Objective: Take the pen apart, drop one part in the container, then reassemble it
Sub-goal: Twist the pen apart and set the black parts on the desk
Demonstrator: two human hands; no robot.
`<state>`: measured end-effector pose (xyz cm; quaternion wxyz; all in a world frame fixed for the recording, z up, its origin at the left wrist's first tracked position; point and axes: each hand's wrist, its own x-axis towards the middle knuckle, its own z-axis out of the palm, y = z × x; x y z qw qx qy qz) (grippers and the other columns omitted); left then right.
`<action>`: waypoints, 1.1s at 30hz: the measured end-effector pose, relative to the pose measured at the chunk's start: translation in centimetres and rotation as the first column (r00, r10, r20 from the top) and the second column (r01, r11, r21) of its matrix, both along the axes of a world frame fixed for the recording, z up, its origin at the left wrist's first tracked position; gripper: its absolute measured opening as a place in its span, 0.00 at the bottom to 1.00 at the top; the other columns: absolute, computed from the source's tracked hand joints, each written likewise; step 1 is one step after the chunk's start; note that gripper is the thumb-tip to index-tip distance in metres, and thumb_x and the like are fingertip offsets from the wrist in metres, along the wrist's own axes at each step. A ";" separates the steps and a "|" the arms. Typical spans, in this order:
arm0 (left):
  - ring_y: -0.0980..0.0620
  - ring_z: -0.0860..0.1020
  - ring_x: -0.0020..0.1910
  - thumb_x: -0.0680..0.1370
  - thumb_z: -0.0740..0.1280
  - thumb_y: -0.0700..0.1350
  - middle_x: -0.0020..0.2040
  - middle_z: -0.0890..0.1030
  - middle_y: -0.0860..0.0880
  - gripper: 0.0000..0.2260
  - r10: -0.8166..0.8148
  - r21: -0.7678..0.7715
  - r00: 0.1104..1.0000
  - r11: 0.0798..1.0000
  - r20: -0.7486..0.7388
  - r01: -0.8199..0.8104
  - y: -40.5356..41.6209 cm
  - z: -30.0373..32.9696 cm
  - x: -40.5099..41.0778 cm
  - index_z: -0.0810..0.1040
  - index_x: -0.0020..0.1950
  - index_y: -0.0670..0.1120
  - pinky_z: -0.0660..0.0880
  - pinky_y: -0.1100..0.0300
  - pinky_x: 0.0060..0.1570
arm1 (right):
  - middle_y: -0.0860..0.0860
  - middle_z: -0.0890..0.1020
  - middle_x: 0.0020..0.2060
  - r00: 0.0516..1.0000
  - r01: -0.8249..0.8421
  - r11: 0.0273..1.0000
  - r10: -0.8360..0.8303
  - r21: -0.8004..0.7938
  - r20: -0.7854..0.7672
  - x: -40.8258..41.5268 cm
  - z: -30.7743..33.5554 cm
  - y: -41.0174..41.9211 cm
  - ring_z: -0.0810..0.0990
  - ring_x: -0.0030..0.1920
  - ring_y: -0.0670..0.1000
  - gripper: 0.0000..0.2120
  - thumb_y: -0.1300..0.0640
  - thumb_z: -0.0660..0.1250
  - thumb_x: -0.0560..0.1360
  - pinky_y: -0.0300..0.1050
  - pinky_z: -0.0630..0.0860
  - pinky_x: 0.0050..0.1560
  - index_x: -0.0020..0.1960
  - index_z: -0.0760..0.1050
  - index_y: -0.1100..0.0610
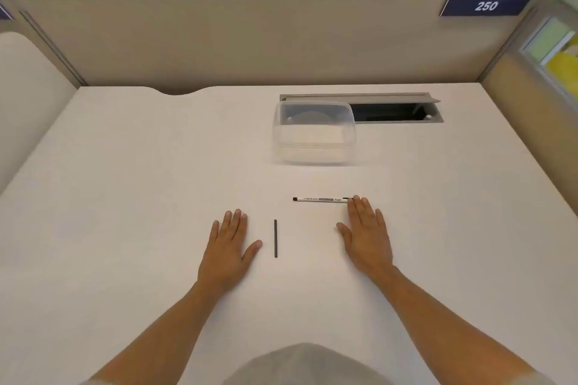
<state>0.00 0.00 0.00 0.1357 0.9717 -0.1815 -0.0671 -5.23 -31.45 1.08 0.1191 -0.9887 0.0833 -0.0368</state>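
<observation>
A white pen body (pixel 322 199) with black print and a black end lies crosswise on the white desk. A thin black rod, the pen's inner part (pixel 275 238), lies lengthwise between my hands. My left hand (pixel 228 247) rests flat on the desk, palm down, just left of the rod and not touching it. Flat on the desk too is my right hand (pixel 366 236), its fingertips at the right end of the pen body. A clear plastic container (pixel 314 134) stands farther back, open at the top, with nothing visible inside.
An open cable hatch (pixel 397 112) is sunk into the desk behind and right of the container. Beige partition walls (pixel 250 40) close off the back and both sides. A notch cuts the desk's rear edge (pixel 179 91) at the left.
</observation>
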 end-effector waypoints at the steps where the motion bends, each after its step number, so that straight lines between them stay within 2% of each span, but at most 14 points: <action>1: 0.53 0.42 0.78 0.78 0.43 0.66 0.79 0.48 0.50 0.36 0.002 -0.001 1.000 1.000 0.014 -0.002 0.0 0.1 -0.1 0.49 0.79 0.45 0.37 0.54 0.75 | 0.54 0.62 0.74 1.000 -0.002 1.000 0.002 -0.004 0.008 0.3 0.1 0.2 0.56 0.74 0.52 0.30 0.43 0.45 0.79 0.52 0.48 0.72 0.74 0.58 0.60; 5: 0.53 0.42 0.78 0.78 0.44 0.66 0.79 0.48 0.50 0.35 -0.002 0.015 1.000 1.000 0.026 0.002 0.1 0.3 0.0 0.50 0.79 0.45 0.37 0.54 0.75 | 0.56 0.68 0.71 1.000 0.018 1.000 -0.018 -0.005 -0.002 1.6 0.4 0.9 0.62 0.72 0.56 0.27 0.49 0.47 0.78 0.56 0.55 0.72 0.71 0.64 0.61; 7: 0.53 0.42 0.78 0.78 0.44 0.66 0.79 0.48 0.50 0.35 -0.007 0.016 1.000 1.000 0.020 0.007 0.1 0.4 -0.1 0.50 0.79 0.45 0.37 0.54 0.75 | 0.59 0.74 0.66 0.999 0.014 1.000 -0.015 0.015 0.031 2.1 0.6 1.1 0.69 0.68 0.59 0.22 0.54 0.54 0.77 0.58 0.62 0.69 0.67 0.69 0.62; 9: 0.53 0.42 0.78 0.78 0.44 0.66 0.79 0.48 0.50 0.35 -0.012 0.018 1.000 1.000 0.020 0.012 0.2 0.4 -0.1 0.50 0.79 0.45 0.37 0.54 0.75 | 0.60 0.79 0.58 0.997 0.005 0.999 -0.008 0.038 0.080 2.6 0.9 1.0 0.76 0.59 0.61 0.16 0.61 0.64 0.74 0.58 0.69 0.62 0.60 0.75 0.63; 11: 0.53 0.43 0.78 0.78 0.45 0.65 0.79 0.49 0.49 0.35 -0.012 0.012 1.000 1.000 0.024 0.012 0.2 0.4 -0.1 0.50 0.79 0.45 0.37 0.55 0.75 | 0.57 0.82 0.49 0.995 0.006 0.998 -0.013 0.070 0.099 2.7 1.5 0.9 0.78 0.50 0.60 0.11 0.66 0.68 0.71 0.53 0.74 0.51 0.53 0.78 0.62; 13: 0.53 0.44 0.78 0.79 0.46 0.65 0.80 0.50 0.49 0.35 -0.013 0.005 1.000 1.000 0.028 0.013 0.2 0.3 -0.1 0.51 0.79 0.45 0.37 0.54 0.75 | 0.53 0.81 0.43 0.997 0.018 0.996 -0.025 0.082 0.079 2.8 1.9 0.9 0.77 0.45 0.58 0.08 0.69 0.66 0.70 0.47 0.72 0.40 0.46 0.78 0.60; 15: 0.53 0.44 0.78 0.79 0.45 0.65 0.80 0.50 0.49 0.35 -0.012 0.010 1.000 1.000 0.026 0.012 0.2 0.3 -0.2 0.51 0.79 0.45 0.38 0.54 0.75 | 0.53 0.81 0.40 0.998 0.028 0.997 -0.032 0.067 0.057 2.7 2.1 0.9 0.75 0.43 0.57 0.08 0.70 0.65 0.71 0.45 0.66 0.36 0.44 0.77 0.59; 20: 0.57 0.42 0.77 0.77 0.43 0.68 0.80 0.49 0.50 0.37 -0.009 -0.039 1.000 0.999 -0.009 0.008 0.2 0.4 0.0 0.51 0.79 0.46 0.37 0.55 0.75 | 0.53 0.80 0.40 0.998 0.036 0.995 -0.040 0.094 0.049 1.8 2.5 0.9 0.74 0.42 0.56 0.12 0.73 0.63 0.69 0.44 0.63 0.36 0.44 0.77 0.59; 23: 0.55 0.45 0.78 0.74 0.40 0.72 0.80 0.52 0.50 0.41 -0.004 -0.119 0.999 0.993 -0.034 0.000 0.2 0.7 0.3 0.56 0.78 0.47 0.39 0.55 0.75 | 0.51 0.80 0.41 0.997 0.028 0.995 -0.034 0.098 0.066 1.1 2.6 0.9 0.74 0.42 0.55 0.16 0.75 0.63 0.66 0.43 0.64 0.36 0.45 0.77 0.58; 25: 0.51 0.50 0.78 0.74 0.42 0.71 0.79 0.58 0.48 0.40 0.001 -0.161 1.000 0.987 0.002 -0.001 -0.2 1.0 0.6 0.62 0.76 0.46 0.43 0.53 0.75 | 0.51 0.80 0.41 0.997 0.009 0.994 -0.017 0.108 0.075 0.8 2.9 1.0 0.74 0.43 0.54 0.17 0.75 0.63 0.65 0.42 0.64 0.36 0.46 0.77 0.57; 28: 0.46 0.63 0.75 0.78 0.48 0.66 0.72 0.71 0.46 0.33 -0.043 -0.184 0.990 0.981 0.135 0.067 -1.3 1.7 0.9 0.73 0.69 0.45 0.58 0.50 0.72 | 0.50 0.80 0.42 0.995 -0.033 0.991 0.020 0.128 0.097 0.4 3.3 1.3 0.74 0.44 0.53 0.15 0.74 0.63 0.68 0.42 0.66 0.37 0.46 0.77 0.57; 30: 0.46 0.71 0.69 0.79 0.52 0.63 0.66 0.78 0.47 0.28 -0.066 -0.218 0.976 0.970 0.209 0.113 -2.3 2.2 1.0 0.77 0.65 0.45 0.66 0.51 0.66 | 0.50 0.81 0.42 0.992 -0.073 0.989 0.059 0.128 0.115 0.1 3.5 1.5 0.75 0.44 0.53 0.14 0.73 0.63 0.69 0.41 0.66 0.37 0.46 0.77 0.57; 33: 0.46 0.78 0.58 0.79 0.60 0.56 0.57 0.82 0.49 0.19 -0.103 -0.267 0.955 0.947 0.278 0.179 -3.8 3.1 1.0 0.80 0.60 0.46 0.75 0.50 0.54 | 0.50 0.81 0.43 0.986 -0.115 0.982 0.095 0.150 0.136 -0.2 3.9 1.7 0.75 0.45 0.53 0.11 0.71 0.63 0.72 0.41 0.67 0.38 0.47 0.77 0.57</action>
